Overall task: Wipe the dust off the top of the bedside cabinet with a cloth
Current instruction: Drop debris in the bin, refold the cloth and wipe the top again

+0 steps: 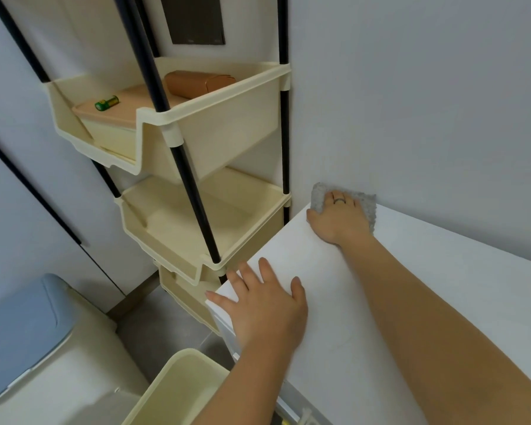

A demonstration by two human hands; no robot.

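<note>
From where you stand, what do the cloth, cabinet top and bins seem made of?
Cloth: grey, nubbly pile, probably microfibre. Cabinet top: smooth matte white, likely painted or laminated board. Bins: cream, moulded edges, slight sheen, surely plastic.

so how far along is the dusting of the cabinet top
Done: the cloth is already on the cabinet top. In hand: the right hand presses it into the far corner by the wall, the left hand resting flat on the near corner. Left: unclear, no dust or wipe marks show on the white top.
</note>
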